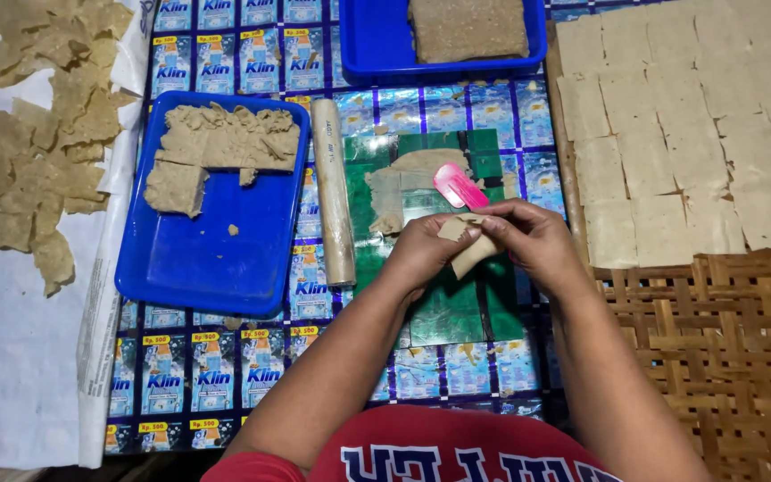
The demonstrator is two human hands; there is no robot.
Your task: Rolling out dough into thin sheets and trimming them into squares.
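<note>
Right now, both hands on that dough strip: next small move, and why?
Probably carry the thin dough strip right and lay it on the woven tray below the flat squares. The left hand and right hand hold it clear of the green sheet, and bare tray shows there.

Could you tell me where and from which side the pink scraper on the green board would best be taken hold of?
Probably by its upper end, coming from above on the far side. The pink scraper lies flat on the green board, tilted, with its lower end right by the right hand and the dough sheet that both hands hold. The upper end lies free, beside leftover dough.
</note>
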